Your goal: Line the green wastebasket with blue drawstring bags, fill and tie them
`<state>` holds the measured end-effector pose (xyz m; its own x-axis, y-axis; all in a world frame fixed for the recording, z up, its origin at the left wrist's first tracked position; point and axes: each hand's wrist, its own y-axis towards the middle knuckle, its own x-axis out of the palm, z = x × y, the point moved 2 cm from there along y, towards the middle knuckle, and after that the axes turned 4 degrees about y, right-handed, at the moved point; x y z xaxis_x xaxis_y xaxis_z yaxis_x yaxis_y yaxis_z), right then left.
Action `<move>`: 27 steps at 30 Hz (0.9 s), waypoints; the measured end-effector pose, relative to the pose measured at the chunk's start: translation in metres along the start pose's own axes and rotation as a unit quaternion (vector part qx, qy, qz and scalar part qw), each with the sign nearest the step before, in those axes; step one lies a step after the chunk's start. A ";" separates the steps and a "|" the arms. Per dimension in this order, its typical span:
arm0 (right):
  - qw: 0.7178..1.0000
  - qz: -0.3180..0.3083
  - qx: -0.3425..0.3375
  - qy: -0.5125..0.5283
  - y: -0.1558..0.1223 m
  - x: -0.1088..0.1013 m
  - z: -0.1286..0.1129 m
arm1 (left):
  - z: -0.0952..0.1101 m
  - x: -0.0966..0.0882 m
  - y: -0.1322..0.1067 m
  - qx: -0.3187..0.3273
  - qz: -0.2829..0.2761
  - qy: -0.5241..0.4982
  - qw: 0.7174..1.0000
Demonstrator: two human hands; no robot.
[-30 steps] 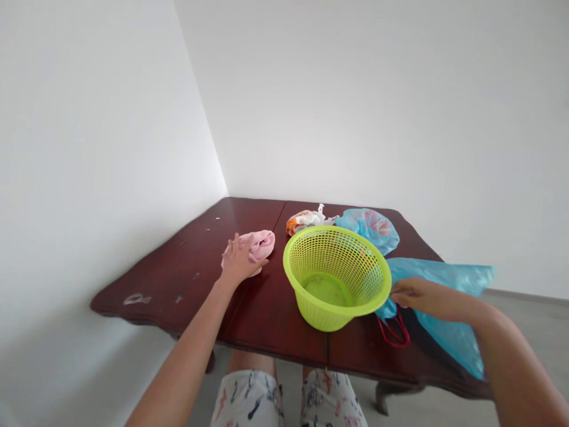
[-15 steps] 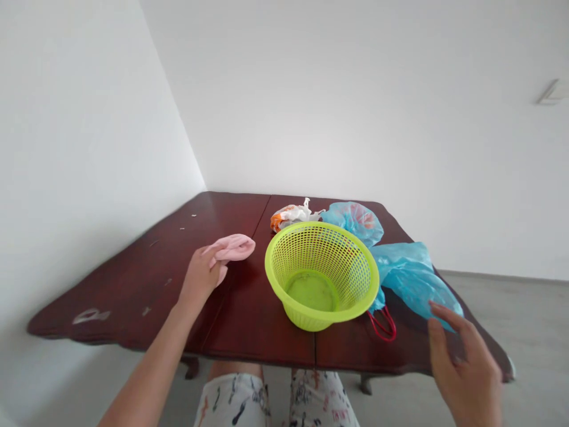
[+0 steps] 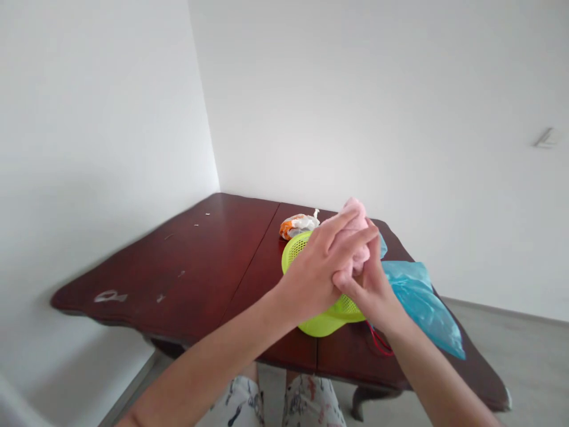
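Both my hands hold a balled pink cloth (image 3: 356, 237) in the air above the lime green perforated basket (image 3: 320, 314). My left hand (image 3: 317, 270) wraps over the cloth from the left, fingers curled across it. My right hand (image 3: 371, 287) grips the same cloth from below and the right, pressed against the left hand. The basket stands on the dark red wooden table (image 3: 213, 249) and is mostly hidden behind my hands.
A blue plastic bag (image 3: 420, 299) lies right of the basket, with a red cord loop (image 3: 380, 344) beside it. A white and orange crumpled bag (image 3: 297, 224) sits behind the basket. White walls meet at the table's far corner. My patterned shorts (image 3: 284, 403) show below the table edge.
My left hand lifted the pink cloth off the table and carried it right, over the basket. My right hand came up from the table edge and closed on the cloth too.
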<state>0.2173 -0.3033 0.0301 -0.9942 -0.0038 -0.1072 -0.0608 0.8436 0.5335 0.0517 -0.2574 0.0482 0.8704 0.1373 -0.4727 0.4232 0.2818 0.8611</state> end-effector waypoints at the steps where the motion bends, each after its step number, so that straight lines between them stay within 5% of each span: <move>1: 0.999 0.032 0.013 0.025 0.009 0.002 0.005 | 0.002 0.005 0.001 -0.001 0.002 -0.051 0.999; 4: 0.987 0.096 0.106 0.072 0.026 -0.006 0.024 | 0.001 -0.004 -0.011 0.004 -0.039 -0.124 0.992; 7: 0.977 0.101 0.185 0.041 0.034 -0.024 0.042 | -0.011 -0.027 -0.044 -0.033 -0.079 -0.072 0.994; 10: 0.972 0.096 0.214 0.001 0.041 -0.034 0.061 | -0.028 -0.029 -0.086 -0.111 -0.116 -0.006 0.987; 13: 0.967 0.002 0.254 0.012 0.048 -0.023 0.071 | -0.045 -0.007 -0.118 -0.216 -0.091 -0.015 0.972; 16: 0.930 -0.203 0.306 0.009 0.057 -0.005 0.060 | -0.054 0.014 -0.131 -0.268 -0.039 -0.071 0.960; 19: 0.870 -0.410 0.237 -0.139 0.064 -0.007 0.038 | -0.057 0.018 -0.127 -0.259 -0.017 -0.089 0.962; 22: 0.749 -0.548 0.162 -0.335 0.062 -0.022 0.031 | -0.055 0.013 -0.121 -0.233 -0.027 -0.081 0.969; 24: 0.694 -0.527 0.115 -0.478 0.062 -0.027 0.038 | -0.053 0.011 -0.118 -0.210 -0.046 -0.086 0.973; 27: 0.660 -0.448 -0.068 -0.599 0.067 -0.016 0.054 | -0.051 0.010 -0.116 -0.188 -0.047 -0.097 0.976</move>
<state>0.2343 -0.2179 0.0218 0.2254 0.0265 -0.9739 -0.6653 0.7344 -0.1340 -0.0012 -0.2399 -0.0657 0.8785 -0.0776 -0.4714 0.4134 0.6180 0.6687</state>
